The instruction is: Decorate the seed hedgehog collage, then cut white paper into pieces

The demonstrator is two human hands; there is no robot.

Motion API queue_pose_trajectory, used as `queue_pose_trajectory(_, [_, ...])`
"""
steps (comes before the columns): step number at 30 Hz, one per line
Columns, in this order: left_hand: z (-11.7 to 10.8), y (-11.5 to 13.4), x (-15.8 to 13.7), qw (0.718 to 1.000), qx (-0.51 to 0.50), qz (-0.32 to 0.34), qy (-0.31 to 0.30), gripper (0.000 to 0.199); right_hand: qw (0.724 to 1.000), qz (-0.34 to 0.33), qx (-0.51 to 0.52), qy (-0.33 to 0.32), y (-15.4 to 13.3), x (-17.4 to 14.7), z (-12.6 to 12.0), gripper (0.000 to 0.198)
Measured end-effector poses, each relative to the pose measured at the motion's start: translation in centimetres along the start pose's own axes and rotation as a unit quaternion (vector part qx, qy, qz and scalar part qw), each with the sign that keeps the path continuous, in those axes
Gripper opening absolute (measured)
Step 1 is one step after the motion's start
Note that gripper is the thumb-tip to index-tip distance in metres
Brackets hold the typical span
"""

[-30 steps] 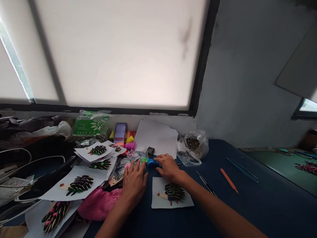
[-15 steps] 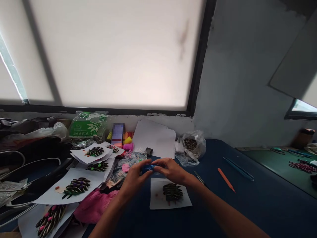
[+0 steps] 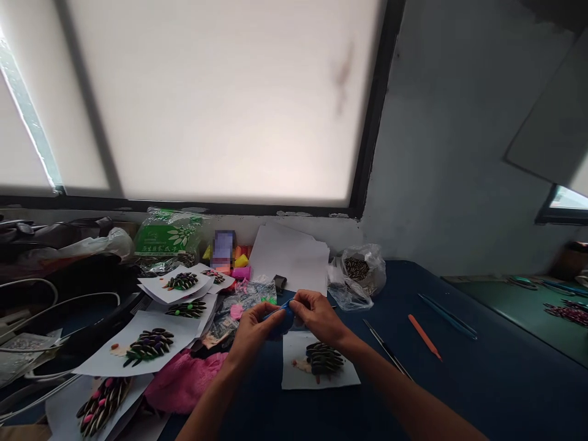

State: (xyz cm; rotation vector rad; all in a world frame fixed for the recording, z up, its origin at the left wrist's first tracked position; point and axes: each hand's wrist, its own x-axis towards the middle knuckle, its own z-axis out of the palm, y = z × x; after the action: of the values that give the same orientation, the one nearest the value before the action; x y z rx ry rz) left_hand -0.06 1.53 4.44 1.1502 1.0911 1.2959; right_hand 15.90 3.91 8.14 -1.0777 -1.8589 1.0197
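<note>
Between both sets of fingers is a small blue packet of modelling clay (image 3: 282, 323), apparently in shiny wrapping. My left hand (image 3: 252, 327) is closed around its left side. My right hand (image 3: 316, 315) pinches its upper right edge. Just below the hands lies a white paper card (image 3: 294, 378) bearing a hedgehog shape (image 3: 324, 358), its back made of dark striped sunflower seeds and its snout of pale clay. Steel tweezers (image 3: 386, 347) lie on the blue table beside my right forearm.
An orange tool (image 3: 424, 337) and blue tweezers (image 3: 448, 316) lie to the right. A bag of seeds (image 3: 357, 269) and white paper sheets (image 3: 289, 257) stand behind. At left are several seed-decorated cards (image 3: 184, 331), a pink cloth (image 3: 184, 383) and white cables (image 3: 59, 293).
My right fingers have shifted to a pinch at the blue packet's upper edge, and more of the packet shows. The view has turned slightly left.
</note>
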Motion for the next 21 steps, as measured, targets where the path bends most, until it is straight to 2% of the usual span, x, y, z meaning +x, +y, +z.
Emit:
queue_pose_trajectory(2, [-0.6, 0.1, 0.0, 1.0, 0.01, 0.017, 0.019, 0.049, 1.0, 0.018, -0.01, 0.018, 0.1, 0.6, 0.0, 0.024])
queue_pose_trajectory(4, [-1.2, 0.2, -0.2, 0.991, 0.098, 0.066, 0.065, 0.05, 0.998, 0.043, -0.026, 0.048, 0.4, 1.6, -0.3, 0.025])
queue_pose_trajectory(5, [-1.5, 0.2, -0.2, 0.973, 0.187, 0.097, 0.09, 0.048, 0.996, 0.056, -0.037, 0.064, 0.6, 2.2, -0.4, 0.026])
queue_pose_trajectory(7, [-1.8, 0.0, -0.4, 0.906, 0.381, 0.139, 0.12, 0.04, 0.991, 0.085, -0.063, 0.082, 1.1, 3.4, -0.5, 0.027])
queue_pose_trajectory(9, [-1.7, -0.7, -0.7, 0.846, 0.503, 0.139, 0.111, 0.035, 0.986, 0.109, -0.094, 0.081, 1.6, 4.4, -0.5, 0.029])
queue_pose_trajectory(12, [-1.3, -1.9, -1.0, 0.812, 0.565, 0.122, 0.079, 0.039, 0.978, 0.117, -0.157, 0.065, 2.0, 4.9, -0.5, 0.028])
queue_pose_trajectory(16, [-1.3, -2.7, -0.9, 0.762, 0.638, 0.102, 0.044, 0.046, 0.964, 0.093, -0.237, 0.078, 1.6, 3.7, -2.0, 0.014])
queue_pose_trajectory(21, [-1.7, -2.3, 0.0, 0.736, 0.67, 0.089, 0.039, 0.046, 0.955, 0.089, -0.275, 0.067, 1.2, 0.4, -4.9, 0.02])
